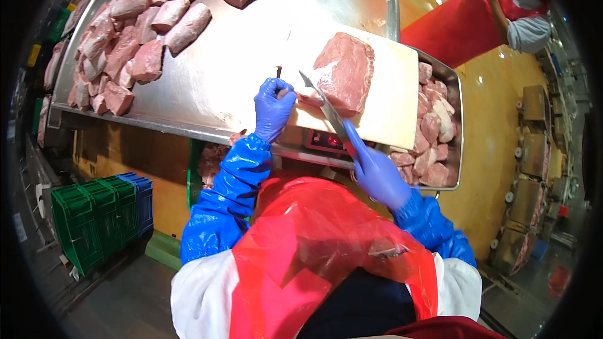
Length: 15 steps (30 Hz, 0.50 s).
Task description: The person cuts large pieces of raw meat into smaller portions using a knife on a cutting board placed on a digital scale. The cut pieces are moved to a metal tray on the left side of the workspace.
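Observation:
A large piece of boneless meat (344,74) lies on the white cutting board (397,88). My right hand (380,176), in a blue glove, is wrapped round the blue handle of a knife (329,108). Its blade points up and left along the meat's left edge. Beside that edge my left hand (275,110), also gloved in blue, is closed in a pinch on a thin strip of meat (306,99) that reaches toward the blade. A small dark scrap (279,71) shows just beyond the left fingers.
Many meat pieces (148,59) are heaped on the steel table (217,81) at the left. A steel tray (459,132) of cut meat stands right of the board. A small device with a red display (326,140) sits under its near edge. Green crates (94,220) stand lower left; a red-aproned person (452,22) stands far right.

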Each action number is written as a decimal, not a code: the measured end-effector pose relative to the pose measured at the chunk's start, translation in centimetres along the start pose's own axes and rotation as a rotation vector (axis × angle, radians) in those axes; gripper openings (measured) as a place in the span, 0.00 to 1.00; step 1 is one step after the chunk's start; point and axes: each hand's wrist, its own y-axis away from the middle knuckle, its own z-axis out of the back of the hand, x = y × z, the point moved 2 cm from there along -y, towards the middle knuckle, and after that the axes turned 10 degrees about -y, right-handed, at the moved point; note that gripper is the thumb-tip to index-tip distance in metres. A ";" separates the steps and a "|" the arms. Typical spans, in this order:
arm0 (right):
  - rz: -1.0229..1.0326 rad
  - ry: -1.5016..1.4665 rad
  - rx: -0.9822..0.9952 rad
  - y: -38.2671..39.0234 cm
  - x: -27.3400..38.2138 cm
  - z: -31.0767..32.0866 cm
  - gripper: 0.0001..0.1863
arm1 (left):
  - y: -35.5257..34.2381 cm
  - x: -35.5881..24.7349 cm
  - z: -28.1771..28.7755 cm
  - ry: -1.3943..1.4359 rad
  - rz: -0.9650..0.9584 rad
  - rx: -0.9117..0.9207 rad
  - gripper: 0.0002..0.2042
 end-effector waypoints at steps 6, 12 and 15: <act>-0.126 0.097 0.013 5.9 2.0 4.1 0.44 | 0.0 -1.2 0.3 -0.089 0.106 0.161 0.10; 0.088 -0.060 -0.399 -6.7 5.5 0.0 0.42 | 0.3 -1.5 -1.5 -0.121 0.090 0.226 0.11; -0.013 0.151 -0.237 -8.3 4.0 -2.7 0.44 | 1.4 -0.6 -1.8 -0.149 -0.042 0.179 0.08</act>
